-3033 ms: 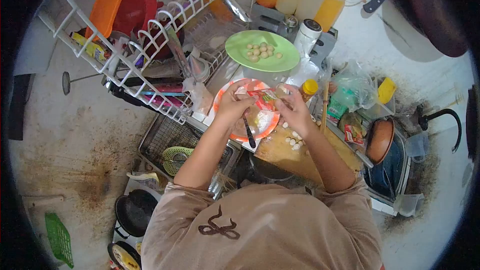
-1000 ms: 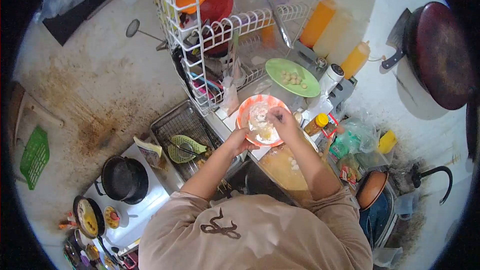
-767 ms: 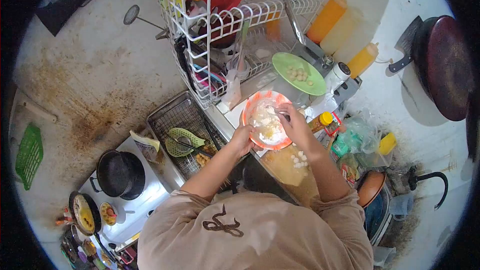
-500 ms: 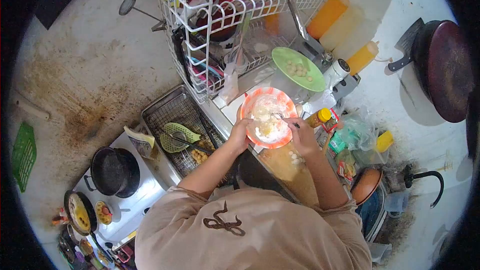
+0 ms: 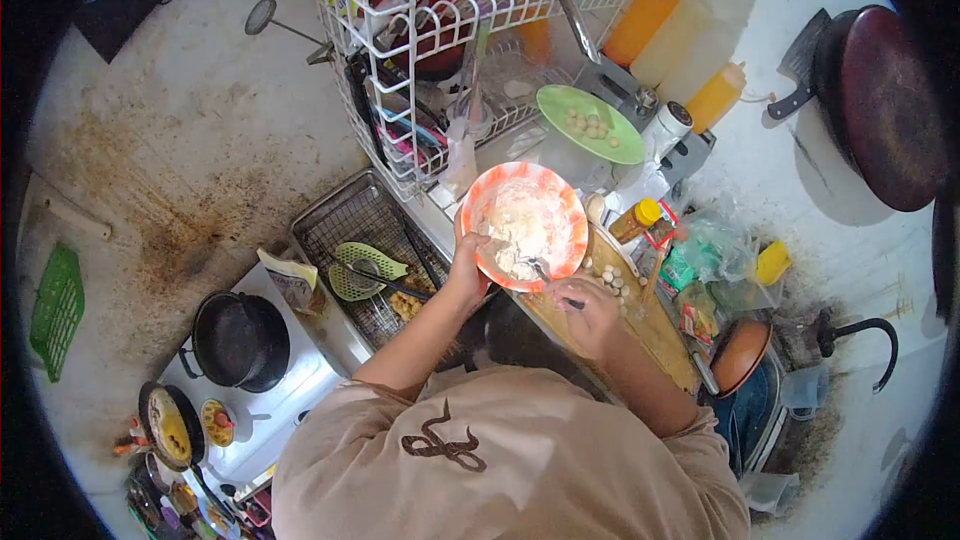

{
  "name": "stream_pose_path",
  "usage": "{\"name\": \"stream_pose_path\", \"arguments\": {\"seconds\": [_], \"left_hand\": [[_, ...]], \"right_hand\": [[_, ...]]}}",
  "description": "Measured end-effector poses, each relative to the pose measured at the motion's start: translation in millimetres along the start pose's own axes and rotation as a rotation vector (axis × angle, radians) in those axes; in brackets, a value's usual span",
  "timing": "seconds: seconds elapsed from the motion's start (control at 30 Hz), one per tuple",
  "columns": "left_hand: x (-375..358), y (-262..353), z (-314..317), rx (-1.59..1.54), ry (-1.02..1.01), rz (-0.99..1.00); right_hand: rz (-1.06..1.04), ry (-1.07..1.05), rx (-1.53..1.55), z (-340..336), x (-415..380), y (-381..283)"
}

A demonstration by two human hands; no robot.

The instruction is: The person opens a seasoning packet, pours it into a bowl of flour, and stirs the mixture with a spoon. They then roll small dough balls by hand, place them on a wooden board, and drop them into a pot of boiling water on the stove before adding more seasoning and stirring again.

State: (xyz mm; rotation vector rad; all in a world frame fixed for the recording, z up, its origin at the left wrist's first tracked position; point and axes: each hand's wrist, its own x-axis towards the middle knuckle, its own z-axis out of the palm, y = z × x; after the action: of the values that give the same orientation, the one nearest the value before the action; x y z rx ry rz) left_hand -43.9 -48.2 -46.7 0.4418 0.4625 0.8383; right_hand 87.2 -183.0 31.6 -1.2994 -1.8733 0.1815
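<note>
An orange-and-white bowl (image 5: 569,202) holds white flour and a wet, lumpy mixture (image 5: 518,225). My left hand (image 5: 468,268) grips the bowl's left rim, tilting it slightly. In my right hand (image 5: 590,314) is a metal spoon (image 5: 540,267), its dark handle end showing between the fingers and its tip in the mixture near the bowl's lower edge. Below and right of the bowl, small pale balls (image 5: 612,278) lie on a wooden cutting board (image 5: 655,338). More of these balls rest on a green plate (image 5: 620,145) behind the bowl.
A wire-lined metal tray (image 5: 330,215) with a green strainer (image 5: 352,271) lies at left. Beyond it, a black pot (image 5: 240,342) and a frying pan (image 5: 170,427) sit on the stove. A yellow-capped jar (image 5: 636,220) and plastic bags (image 5: 705,250) stand right; a white dish rack (image 5: 413,90) stands behind.
The bowl has shifted left and slightly toward me, uncovering more pale balls on the board. My right hand has moved down with the spoon, from the bowl's right side to its lower edge.
</note>
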Motion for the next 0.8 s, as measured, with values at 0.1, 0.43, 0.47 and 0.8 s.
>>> {"name": "stream_pose_path", "arguments": {"seconds": [0.1,0.43,0.47,0.8], "left_hand": [[-13,0,2,0.009,-0.045,-0.042],[-33,8,-11,-0.043,-0.171,0.114],[-31,4,-18,-0.028,-0.16,0.136],[-53,6,23,0.11,-0.026,0.358]], "right_hand": [[-0.01,-0.006,0.036,2,9,4],[0.002,-0.119,0.181,-9,11,-19],[0.036,-0.081,0.155,-15,10,-11],[-0.004,0.066,0.114,3,-8,-32]]}}
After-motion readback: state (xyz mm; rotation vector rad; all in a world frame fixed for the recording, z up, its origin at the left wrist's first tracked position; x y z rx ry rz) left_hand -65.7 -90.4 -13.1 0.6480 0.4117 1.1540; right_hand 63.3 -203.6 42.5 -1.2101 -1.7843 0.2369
